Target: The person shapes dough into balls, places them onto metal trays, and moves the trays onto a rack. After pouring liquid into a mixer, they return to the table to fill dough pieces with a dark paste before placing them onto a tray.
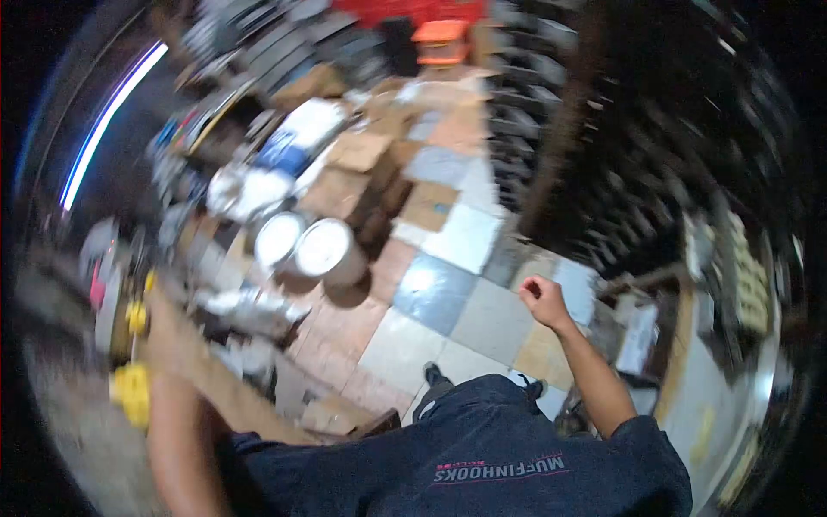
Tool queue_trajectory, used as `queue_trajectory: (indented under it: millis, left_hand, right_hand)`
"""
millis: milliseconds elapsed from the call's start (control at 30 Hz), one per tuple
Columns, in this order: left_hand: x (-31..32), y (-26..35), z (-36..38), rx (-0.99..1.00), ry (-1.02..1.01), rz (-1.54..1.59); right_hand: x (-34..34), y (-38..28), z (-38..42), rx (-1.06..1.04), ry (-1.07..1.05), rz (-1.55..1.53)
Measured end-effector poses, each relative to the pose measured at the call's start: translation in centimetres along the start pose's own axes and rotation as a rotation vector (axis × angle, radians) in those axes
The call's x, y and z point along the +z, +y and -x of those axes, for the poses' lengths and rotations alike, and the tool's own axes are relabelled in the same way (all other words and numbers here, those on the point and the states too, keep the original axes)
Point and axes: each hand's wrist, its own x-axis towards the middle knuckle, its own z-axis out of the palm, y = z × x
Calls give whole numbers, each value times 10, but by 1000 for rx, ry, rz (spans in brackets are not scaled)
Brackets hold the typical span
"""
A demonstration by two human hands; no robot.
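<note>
My right hand hangs curled, empty, over the floor tiles. My left forearm reaches near-left beside a yellow part; its hand's state I cannot tell.

Light: dim overall; a bright strip lamp glows at upper left.
Glare: sheen on the floor tiles.
Blur: heavy motion smear throughout.
Edges: fisheye bending, black corners.
</note>
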Motion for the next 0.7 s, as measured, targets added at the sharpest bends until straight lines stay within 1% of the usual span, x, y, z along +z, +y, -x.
queue_trajectory:
  millis: [67,133,200,233,267,300,333,367,400,433,467,500,533,567,600,633,667,700]
  left_hand:
    - [-27,21,59,-147,77,-46]
    - [-50,40,112,-312,235,-118]
    - [-56,62,170,-526,444,-210]
    - [-53,67,199,-669,574,-239]
    - [-44,66,233,-823,703,-247]
    - [-34,52,277,-1052,805,-210]
    - [-16,34,318,-1291,860,-138]
    - [8,12,367,-1524,875,-51]
    - [39,-12,423,-1721,835,24]
    - [79,-25,486,-1839,713,47]
    - [127,-33,555,-1953,586,71]
    - [171,-16,613,-2029,392,75]
    - [224,14,669,-2190,-63,133]
    - [235,26,698,-2251,-529,475]
    - [274,54,735,-2266,-569,624]
    - [324,98,775,-2326,-280,704]
    - [309,111,770,-2416,-64,750]
    - [393,176,826,-2422,-313,835]
  right_hand:
    - [80,15,-29,-75,-78,43]
    - [143,38,-45,-277,-172,304]
    - [193,103,-50,-371,-268,394]
    - [209,132,-45,-151,-375,459]
    - [217,143,-39,-17,-480,560]
    - [236,189,-42,236,-552,581]
    - [236,175,-38,472,-674,492]
    - [240,183,-34,643,-642,547]
    - [246,162,-30,834,-575,435]
    - [256,151,-32,883,-555,442]
    - [260,152,-41,932,-608,383]
    - [279,129,-65,866,-675,455]
    - [297,106,-89,795,-737,529]
    - [316,75,-113,721,-794,602]
    - [339,72,-142,745,-747,547]
    - [361,57,-170,770,-700,498]
    - [380,54,-191,801,-656,448]
    - [405,50,-207,829,-611,385]
